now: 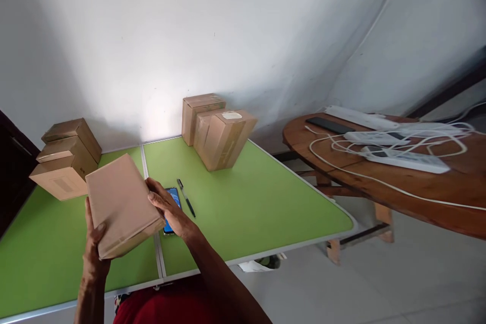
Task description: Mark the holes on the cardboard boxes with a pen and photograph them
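I hold a flat brown cardboard box [121, 202] above the green table [258, 202], tilted toward me. My left hand [93, 243] grips its near left corner from below, thumb on the top face. My right hand [169, 207] clasps its right edge with the fingers curled over it. Under my right hand lies a smartphone [174, 196] with a blue screen lit, partly hidden. A black pen [186, 197] lies just to the right of the phone.
Three cardboard boxes [64, 162] are stacked at the table's left rear. Two more boxes [220, 134] stand at the back centre by the white wall. A round wooden table [417, 182] on the right carries power strips [402, 159] and white cables. The floor is tiled.
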The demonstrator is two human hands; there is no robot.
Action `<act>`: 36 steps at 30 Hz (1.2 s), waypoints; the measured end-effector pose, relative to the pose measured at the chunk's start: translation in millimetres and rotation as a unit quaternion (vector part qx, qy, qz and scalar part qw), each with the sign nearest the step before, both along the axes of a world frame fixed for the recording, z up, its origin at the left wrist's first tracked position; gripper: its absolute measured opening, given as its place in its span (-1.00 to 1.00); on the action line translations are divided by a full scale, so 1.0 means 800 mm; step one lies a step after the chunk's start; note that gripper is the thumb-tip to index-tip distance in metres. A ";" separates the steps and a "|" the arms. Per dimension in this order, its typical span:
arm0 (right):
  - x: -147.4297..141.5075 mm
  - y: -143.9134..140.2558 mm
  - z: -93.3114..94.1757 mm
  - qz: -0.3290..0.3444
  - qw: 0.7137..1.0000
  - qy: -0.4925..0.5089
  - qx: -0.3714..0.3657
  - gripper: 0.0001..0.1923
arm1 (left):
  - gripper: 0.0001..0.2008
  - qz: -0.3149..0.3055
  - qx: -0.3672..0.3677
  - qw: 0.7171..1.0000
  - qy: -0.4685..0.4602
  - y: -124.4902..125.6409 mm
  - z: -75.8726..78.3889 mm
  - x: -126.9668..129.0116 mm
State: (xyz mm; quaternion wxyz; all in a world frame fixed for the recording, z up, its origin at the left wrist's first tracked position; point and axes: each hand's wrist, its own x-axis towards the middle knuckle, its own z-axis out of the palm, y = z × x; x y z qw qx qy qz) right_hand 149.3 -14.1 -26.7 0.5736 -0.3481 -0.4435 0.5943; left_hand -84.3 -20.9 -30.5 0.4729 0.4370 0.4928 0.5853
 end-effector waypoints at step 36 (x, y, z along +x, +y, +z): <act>0.007 -0.011 -0.027 -0.051 0.996 0.051 0.051 -0.32 | 0.18 -0.030 0.211 0.926 0.312 0.006 0.027 0.006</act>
